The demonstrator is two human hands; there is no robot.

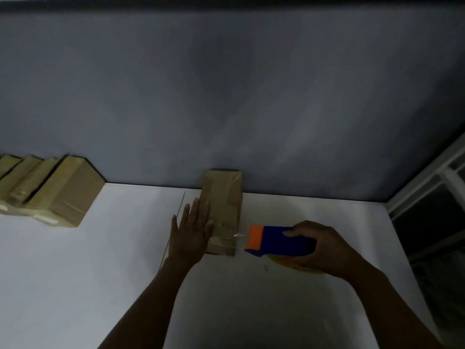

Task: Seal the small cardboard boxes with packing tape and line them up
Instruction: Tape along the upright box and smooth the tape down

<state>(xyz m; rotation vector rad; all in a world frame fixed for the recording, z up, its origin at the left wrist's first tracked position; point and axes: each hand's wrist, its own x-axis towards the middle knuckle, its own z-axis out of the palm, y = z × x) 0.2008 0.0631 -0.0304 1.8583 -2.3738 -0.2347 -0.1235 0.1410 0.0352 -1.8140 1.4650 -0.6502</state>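
Head view, from the left: a row of small cardboard boxes [50, 192] stands at the far left edge of the white worktop [75, 273], pressed side by side against the grey wall [226, 96], their flaps shut with pale tape showing at the near ends. What is inside them cannot be seen.

Near the middle, the left hand [191, 233] lies flat against the left side of one more box [224, 197]. Its fingers [198, 210] are straight and close together, bracing rather than gripping. This box sits lengthwise, its far end at the wall, closed, its contents hidden. A clear strip of tape [226, 241] crosses its near end.

To the right, the right hand [324, 248] has its fingers [292, 233] curled round a blue tape dispenser [281, 241], its orange end just beside the box. A window [432, 197] fills the far right.

The box looks light and fairly stiff, likely to slide on the smooth worktop when tape is pulled, so a flat palm on its side or top suits it. For carrying, a hold across its two long sides seems best.
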